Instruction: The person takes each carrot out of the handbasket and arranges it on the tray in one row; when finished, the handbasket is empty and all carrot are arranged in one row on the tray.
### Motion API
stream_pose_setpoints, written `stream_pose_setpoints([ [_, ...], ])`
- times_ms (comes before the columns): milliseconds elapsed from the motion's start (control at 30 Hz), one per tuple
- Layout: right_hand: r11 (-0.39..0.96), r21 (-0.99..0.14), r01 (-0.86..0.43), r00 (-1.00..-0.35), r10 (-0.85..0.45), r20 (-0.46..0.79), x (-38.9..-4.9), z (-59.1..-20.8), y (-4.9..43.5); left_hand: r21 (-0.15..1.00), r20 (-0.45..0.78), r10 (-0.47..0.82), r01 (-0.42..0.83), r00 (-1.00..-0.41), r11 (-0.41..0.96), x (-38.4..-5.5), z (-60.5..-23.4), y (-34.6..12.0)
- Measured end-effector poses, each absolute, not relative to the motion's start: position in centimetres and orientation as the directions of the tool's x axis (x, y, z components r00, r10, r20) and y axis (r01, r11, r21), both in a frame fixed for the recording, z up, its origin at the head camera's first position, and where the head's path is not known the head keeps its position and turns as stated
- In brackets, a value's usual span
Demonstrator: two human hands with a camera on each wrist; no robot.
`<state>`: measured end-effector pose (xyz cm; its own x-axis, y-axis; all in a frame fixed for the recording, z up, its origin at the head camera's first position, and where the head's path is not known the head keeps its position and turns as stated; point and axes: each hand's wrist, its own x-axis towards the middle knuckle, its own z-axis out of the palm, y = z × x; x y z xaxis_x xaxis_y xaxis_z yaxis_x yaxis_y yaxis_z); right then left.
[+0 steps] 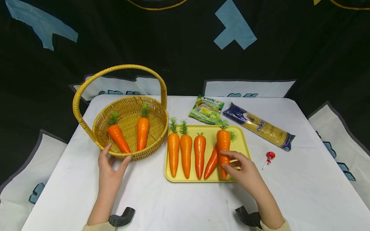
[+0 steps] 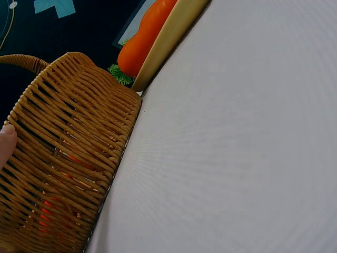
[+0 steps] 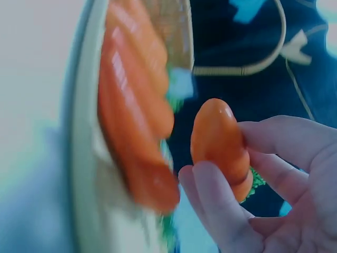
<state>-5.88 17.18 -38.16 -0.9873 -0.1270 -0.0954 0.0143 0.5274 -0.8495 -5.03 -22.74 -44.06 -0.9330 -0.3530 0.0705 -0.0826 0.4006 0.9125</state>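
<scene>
My right hand (image 1: 242, 166) pinches an orange toy carrot (image 1: 223, 141) with green leaves between thumb and fingers, near its tapered end. In the right wrist view this carrot (image 3: 218, 137) is raised off the tray. Below it, a tilted carrot (image 1: 212, 163) lies partly hidden on the yellow tray (image 1: 190, 180), beside several upright-lying carrots (image 1: 186, 155). On the left, my left hand (image 1: 111, 175) holds the near rim of a wicker basket (image 1: 156, 142), thumb and fingers spread along it. Inside the basket lie two carrots, one leaning left (image 1: 118, 138) and one nearly straight (image 1: 142, 133).
Behind the tray lies a green snack packet (image 1: 206, 109). A bag of pasta (image 1: 260, 126) slants across the right back, with a red lollipop (image 1: 270, 155) nearer. The basket's tall arched handle (image 1: 121, 67) rises above it. White cloth (image 1: 179, 205) covers the table.
</scene>
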Motion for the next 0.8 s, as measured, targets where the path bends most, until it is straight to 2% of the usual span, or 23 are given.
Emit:
stream_pose_setpoints([
  [167,0.610,-0.780,0.138,-0.984,-0.007,-0.179,-4.6,-38.7,19.5,0.911,0.073,-0.357,-0.084,-0.931,0.404,-5.0,-44.0,-22.6],
  [300,0.652,-0.734,0.188,-0.973,0.020,-0.232,-4.3,-39.1,20.4,0.911,0.082,-0.359,-0.076,-0.930,0.404,-5.0,-44.1,-22.6],
  [800,0.702,-0.699,0.137,-0.971,-0.042,-0.234,-6.8,-40.3,19.0,0.918,0.082,-0.350,-0.066,-0.933,0.391,-5.0,-44.2,-22.8],
])
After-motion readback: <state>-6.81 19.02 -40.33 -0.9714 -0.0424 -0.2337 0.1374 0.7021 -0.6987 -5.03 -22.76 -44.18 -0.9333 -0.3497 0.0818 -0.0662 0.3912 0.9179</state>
